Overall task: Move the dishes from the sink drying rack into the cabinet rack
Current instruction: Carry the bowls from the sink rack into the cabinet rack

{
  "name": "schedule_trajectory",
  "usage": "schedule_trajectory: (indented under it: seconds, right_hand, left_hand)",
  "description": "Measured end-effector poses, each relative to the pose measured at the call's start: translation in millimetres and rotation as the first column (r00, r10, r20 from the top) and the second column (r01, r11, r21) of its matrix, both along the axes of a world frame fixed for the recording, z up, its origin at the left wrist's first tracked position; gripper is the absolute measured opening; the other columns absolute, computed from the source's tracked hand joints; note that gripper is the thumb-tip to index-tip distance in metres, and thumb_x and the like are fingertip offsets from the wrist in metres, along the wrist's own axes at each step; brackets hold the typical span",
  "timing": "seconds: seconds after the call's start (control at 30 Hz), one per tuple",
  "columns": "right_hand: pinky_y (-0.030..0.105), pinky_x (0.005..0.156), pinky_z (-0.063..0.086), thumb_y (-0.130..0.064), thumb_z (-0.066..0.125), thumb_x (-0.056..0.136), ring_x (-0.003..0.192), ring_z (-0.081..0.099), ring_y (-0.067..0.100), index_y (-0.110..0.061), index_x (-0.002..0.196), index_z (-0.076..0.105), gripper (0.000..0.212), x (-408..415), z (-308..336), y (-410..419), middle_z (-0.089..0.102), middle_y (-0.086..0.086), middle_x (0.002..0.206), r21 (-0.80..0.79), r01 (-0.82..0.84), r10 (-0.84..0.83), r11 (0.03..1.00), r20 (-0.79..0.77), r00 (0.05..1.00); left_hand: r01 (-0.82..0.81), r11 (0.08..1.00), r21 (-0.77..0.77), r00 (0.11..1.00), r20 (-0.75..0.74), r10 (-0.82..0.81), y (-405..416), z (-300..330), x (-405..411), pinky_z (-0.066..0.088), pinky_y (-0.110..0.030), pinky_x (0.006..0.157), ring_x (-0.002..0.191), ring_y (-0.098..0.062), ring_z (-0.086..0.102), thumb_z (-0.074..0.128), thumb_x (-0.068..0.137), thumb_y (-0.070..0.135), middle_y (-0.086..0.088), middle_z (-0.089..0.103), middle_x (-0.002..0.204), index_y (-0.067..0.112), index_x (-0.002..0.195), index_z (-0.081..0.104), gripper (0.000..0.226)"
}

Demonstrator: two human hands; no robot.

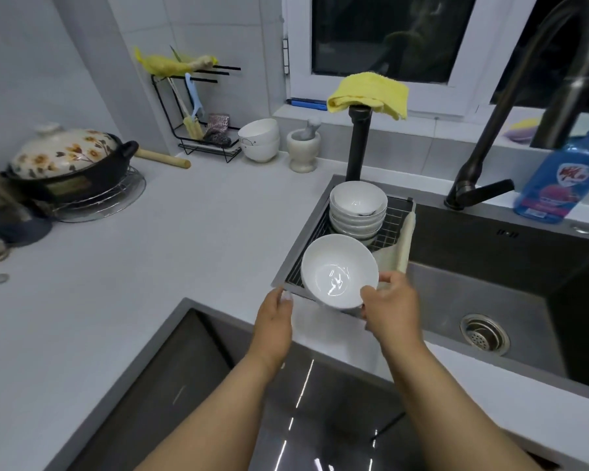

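Head view: pale grey counter, matte, wrapping round a dark steel sink with a drain strainer at its bottom; white tiled walls, dark window behind. Wire drying rack sits across the sink's left end. On it: a stack of white bowls at the far end, and one white bowl at the near end, tilted toward the camera. Right hand grip closed on that bowl's near-right rim, thumb inside the rim. Left hand is at the bowl's left side, fingers loosely curled; contact with the bowl looks likely but the angle hides it. Beige cloth hangs over the rack's right edge. Black faucet to the right, blue detergent bottle beside it, yellow cloth draped on a black pipe. Far counter: floral-lidded clay pot on a wire trivet, two more white bowls, stone mortar. Glossy dark surface below the forearms.
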State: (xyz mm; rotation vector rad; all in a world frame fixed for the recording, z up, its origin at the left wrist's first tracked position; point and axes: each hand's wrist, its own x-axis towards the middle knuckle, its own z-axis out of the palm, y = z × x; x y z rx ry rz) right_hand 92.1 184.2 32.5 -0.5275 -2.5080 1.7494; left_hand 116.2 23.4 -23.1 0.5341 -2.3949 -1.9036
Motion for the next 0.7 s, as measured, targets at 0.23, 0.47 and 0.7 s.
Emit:
schedule_trajectory:
  seconds: [0.23,0.47,0.7]
  right_hand:
    - [0.024,0.054,0.043,-0.014,0.057,0.081,0.066,0.063,0.019,-0.024,0.102,0.050,0.024,85,-1,-12,0.068,0.010,0.072,0.101,-0.274,0.276,0.956,-0.006,0.961]
    - [0.028,0.056,0.041,-0.044,0.065,0.082,0.063,0.056,0.014,-0.023,0.099,0.059,0.027,167,-14,-38,0.062,0.001,0.079,-0.284,-0.534,0.574,0.796,0.075,0.816]
    - [0.036,0.067,0.053,-0.035,0.076,0.067,0.077,0.063,0.024,-0.013,0.109,0.058,0.051,237,-11,-94,0.069,0.007,0.085,-0.651,-0.613,0.841,0.447,0.072,0.537]
  left_hand:
    - [-0.115,0.838,0.533,0.993,0.066,0.094,15,31,101,0.057,-0.039,0.068,0.093,-0.025,0.070,0.034,0.099,0.047,-0.010,0.067,0.115,0.028,0.125,0.051,0.036]
    - [-0.385,0.757,0.527,0.923,0.201,0.329,-8,29,208,0.055,-0.039,0.062,0.081,-0.037,0.068,0.034,0.098,0.045,-0.024,0.069,0.103,0.012,0.119,0.056,0.045]
    - [-0.556,0.675,0.485,0.826,0.230,0.515,-50,26,312,0.051,-0.031,0.050,0.071,-0.034,0.064,0.032,0.098,0.050,-0.027,0.069,0.086,0.010,0.111,0.061,0.051]
